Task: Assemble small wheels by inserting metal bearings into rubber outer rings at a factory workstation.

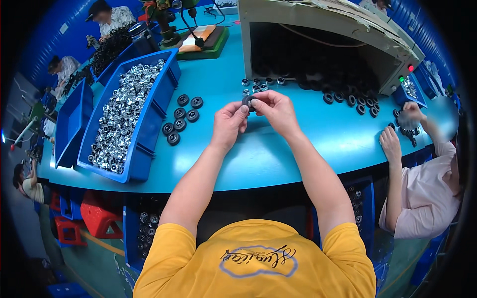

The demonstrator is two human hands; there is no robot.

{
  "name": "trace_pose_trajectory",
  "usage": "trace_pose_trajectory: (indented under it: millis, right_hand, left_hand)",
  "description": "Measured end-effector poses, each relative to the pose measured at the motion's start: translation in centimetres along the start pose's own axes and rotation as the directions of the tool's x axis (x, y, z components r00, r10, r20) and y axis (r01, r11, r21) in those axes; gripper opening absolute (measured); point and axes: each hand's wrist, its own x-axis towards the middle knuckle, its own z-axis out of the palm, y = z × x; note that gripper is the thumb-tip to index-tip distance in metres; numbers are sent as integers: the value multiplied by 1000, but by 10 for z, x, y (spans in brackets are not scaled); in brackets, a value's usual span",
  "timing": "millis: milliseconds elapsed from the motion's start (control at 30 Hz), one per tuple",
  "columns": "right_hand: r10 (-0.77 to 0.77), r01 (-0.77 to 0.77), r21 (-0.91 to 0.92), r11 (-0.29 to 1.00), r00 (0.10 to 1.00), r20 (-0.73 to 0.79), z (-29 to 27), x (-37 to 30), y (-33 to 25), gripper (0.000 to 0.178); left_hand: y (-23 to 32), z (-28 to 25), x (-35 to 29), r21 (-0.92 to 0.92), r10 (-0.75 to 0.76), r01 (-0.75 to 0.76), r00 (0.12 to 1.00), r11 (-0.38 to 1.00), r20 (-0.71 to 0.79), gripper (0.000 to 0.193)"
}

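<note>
Both of my hands meet over the middle of the table, pinching a small black tyre between thumbs and fingers. My left hand grips its left side, and my right hand closes on it from the right. Whether a hub sits inside the tyre is hidden by my fingers. Just beyond lie several small silver-and-black hubs. To the left of my left hand rest several black wheels in a loose group, with dark spoked centres.
At left stands a blue bin heaped with shiny hubs, beside another blue bin. A box-like cabinet holds a pile of black tyres, some spilling out. A co-worker's hand rests at the right; a press stands behind.
</note>
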Motion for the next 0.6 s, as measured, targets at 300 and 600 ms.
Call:
trace_pose_trajectory:
  millis: [300, 600]
  right_hand:
    - [-401, 392, -402, 827, 914, 66, 5, -15, 2, 24]
    - [-230, 246, -113, 963, 963, 137, 5, -11, 14, 14]
  left_hand:
    - [-7, -14, 6, -102, -8, 15, 998, 995, 68, 22]
    - [-6, -11, 2, -288, -79, 107, 991, 952, 105, 27]
